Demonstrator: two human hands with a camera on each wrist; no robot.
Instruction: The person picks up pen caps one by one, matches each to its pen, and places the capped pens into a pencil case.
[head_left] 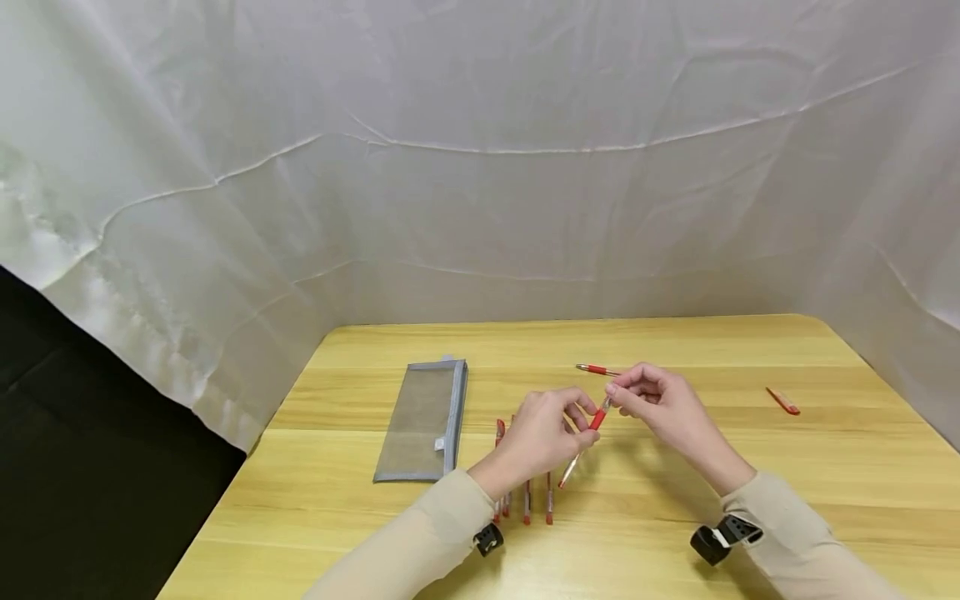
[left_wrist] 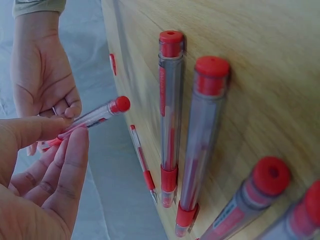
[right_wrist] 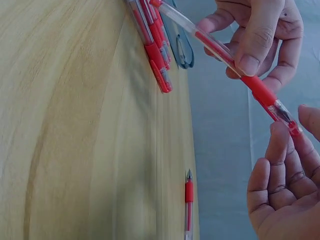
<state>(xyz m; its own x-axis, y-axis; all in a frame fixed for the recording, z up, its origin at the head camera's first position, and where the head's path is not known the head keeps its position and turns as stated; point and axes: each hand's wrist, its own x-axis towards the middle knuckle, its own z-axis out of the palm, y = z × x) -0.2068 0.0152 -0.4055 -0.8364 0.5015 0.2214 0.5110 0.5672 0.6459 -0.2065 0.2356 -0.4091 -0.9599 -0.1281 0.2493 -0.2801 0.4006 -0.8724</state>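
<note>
My left hand [head_left: 536, 433] pinches a clear-barrelled red gel pen [right_wrist: 212, 45] by its barrel, thumb on one side and fingers behind. The pen slants in the air over the table. On its nib end sits a clear cap [right_wrist: 281, 113] with a red clip. My right hand [head_left: 667, 410] has curled fingertips at that cap's end, the thumb close by. Beneath the left wrist, several capped red pens [left_wrist: 170, 115] lie side by side. An uncapped red pen [head_left: 597, 369] rests behind the right hand, its nib bare.
A grey mesh zip pouch [head_left: 420, 417] lies flat at the left of the wooden table [head_left: 315, 517]. A loose pen cap [head_left: 782, 402] with a red clip lies to the right. White sheeting [head_left: 570, 208] hangs around the table's back and sides.
</note>
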